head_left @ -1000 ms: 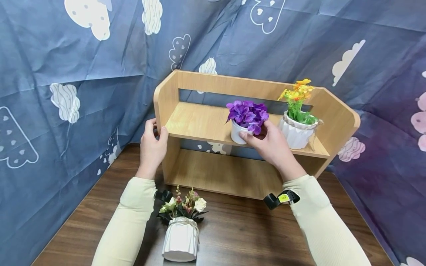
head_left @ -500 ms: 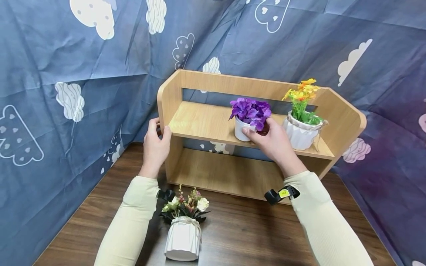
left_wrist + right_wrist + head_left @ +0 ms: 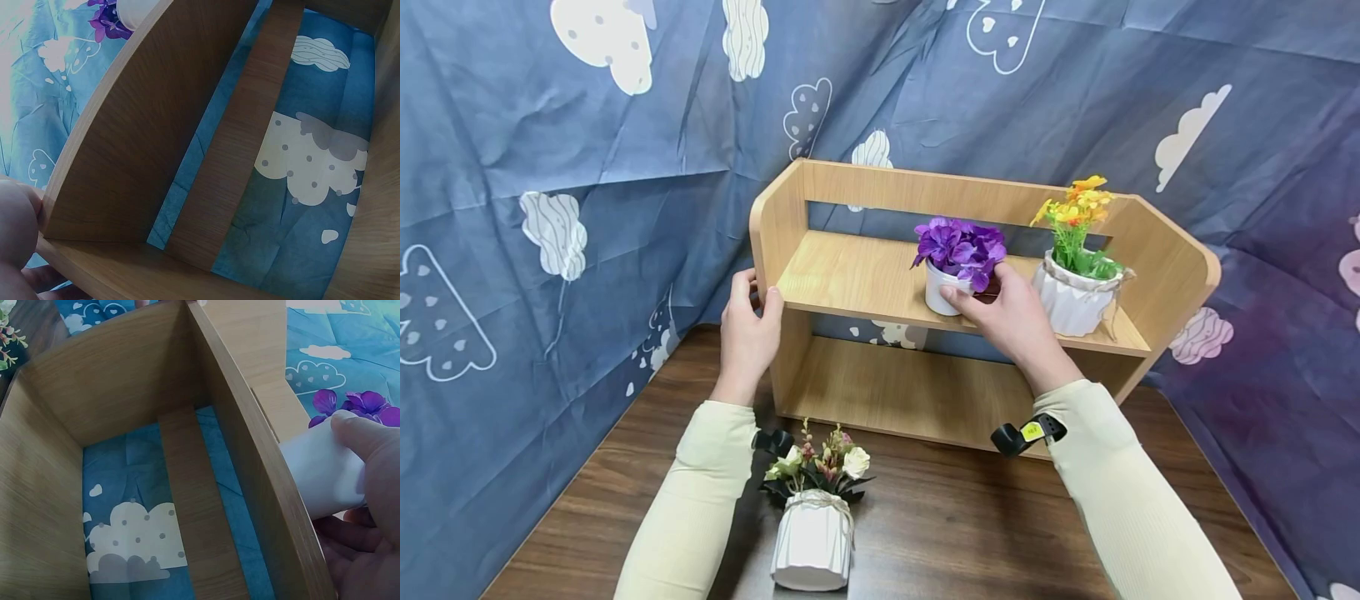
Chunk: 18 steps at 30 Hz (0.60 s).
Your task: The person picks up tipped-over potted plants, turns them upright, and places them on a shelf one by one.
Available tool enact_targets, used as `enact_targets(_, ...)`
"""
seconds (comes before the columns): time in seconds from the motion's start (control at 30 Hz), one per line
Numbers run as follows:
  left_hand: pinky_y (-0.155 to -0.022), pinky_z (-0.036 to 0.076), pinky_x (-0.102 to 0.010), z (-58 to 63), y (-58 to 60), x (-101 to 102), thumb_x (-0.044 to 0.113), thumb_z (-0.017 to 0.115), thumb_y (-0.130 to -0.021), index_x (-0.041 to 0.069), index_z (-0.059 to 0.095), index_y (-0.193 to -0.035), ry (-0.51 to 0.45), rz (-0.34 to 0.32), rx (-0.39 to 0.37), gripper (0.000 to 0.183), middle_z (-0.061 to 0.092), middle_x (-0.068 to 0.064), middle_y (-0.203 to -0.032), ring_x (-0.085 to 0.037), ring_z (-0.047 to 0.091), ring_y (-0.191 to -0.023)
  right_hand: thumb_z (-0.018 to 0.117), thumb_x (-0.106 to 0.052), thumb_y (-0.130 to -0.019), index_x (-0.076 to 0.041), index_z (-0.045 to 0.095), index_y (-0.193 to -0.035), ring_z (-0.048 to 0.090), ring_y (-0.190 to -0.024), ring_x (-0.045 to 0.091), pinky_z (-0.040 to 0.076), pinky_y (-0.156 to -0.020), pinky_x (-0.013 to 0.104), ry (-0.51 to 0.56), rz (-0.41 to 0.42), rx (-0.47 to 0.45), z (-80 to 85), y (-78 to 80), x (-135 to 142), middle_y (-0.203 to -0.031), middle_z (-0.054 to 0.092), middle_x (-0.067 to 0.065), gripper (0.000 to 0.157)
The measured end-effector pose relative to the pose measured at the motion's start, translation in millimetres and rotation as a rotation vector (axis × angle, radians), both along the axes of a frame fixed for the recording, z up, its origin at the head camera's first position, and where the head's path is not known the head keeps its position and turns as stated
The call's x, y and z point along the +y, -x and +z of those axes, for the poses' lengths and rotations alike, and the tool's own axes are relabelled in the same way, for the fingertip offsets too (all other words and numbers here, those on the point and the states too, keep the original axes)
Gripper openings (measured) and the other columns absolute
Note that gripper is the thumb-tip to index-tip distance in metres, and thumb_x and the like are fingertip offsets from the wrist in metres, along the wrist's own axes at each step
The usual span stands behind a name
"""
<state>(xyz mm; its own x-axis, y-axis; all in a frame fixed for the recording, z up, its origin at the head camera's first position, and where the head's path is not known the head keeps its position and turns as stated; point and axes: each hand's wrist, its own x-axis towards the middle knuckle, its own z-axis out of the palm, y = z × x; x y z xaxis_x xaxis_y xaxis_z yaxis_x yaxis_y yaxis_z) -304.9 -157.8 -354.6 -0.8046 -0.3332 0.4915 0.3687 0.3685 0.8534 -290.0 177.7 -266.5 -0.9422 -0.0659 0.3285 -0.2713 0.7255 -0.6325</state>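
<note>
A small white pot of purple flowers (image 3: 942, 292) is at the upper board of a two-tier wooden shelf (image 3: 850, 271), near its front edge. My right hand (image 3: 1017, 327) grips this pot from the right, thumb across its front; the other fingers are partly hidden behind it. In the right wrist view, the white pot (image 3: 325, 469) shows tilted beside the board's edge. My left hand (image 3: 751, 346) holds the shelf's left side panel, thumb on the front edge and fingers round the outer side. In the left wrist view, the left hand (image 3: 17, 231) lies at the panel joint.
A ribbed white pot with yellow flowers (image 3: 1071, 304) stands at the upper board's right end, close to my right hand. Another white pot with pale roses (image 3: 811, 542) is on the dark wooden table (image 3: 940, 533) in front. Blue patterned cloth (image 3: 647, 142) hangs behind.
My right hand has shifted the purple flower pot slightly back from the board's front edge. My left hand keeps its hold on the side panel.
</note>
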Motion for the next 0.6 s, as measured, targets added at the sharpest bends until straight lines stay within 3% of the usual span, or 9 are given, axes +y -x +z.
enact_targets(0.3,-0.102,0.056,-0.059,0.0,-1.1,1,0.026,0.055,-0.107,0.009,0.054,-0.145,-0.004,0.002,0.001,0.042,0.066,-0.02,-0.14,-0.039,0.067,-0.124,0.078,-0.051,-0.096,0.0,0.054,-0.145,0.063,-0.13,0.04,0.048,-0.113,0.058,0.027,0.004,0.003,-1.9,-6.0,2,-0.141,0.066,0.026,0.075)
enact_targets(0.6,-0.105,0.055,-0.061,1.3,-0.9,1,0.025,0.054,-0.107,0.008,0.054,-0.146,-0.006,-0.002,-0.005,0.043,0.065,-0.021,-0.141,-0.041,0.066,-0.126,0.076,-0.051,-0.098,-0.005,0.053,-0.151,0.072,-0.121,0.034,0.059,-0.104,0.049,0.135,0.035,0.051,-6.8,-17.0,3,-0.133,0.07,0.02,0.073)
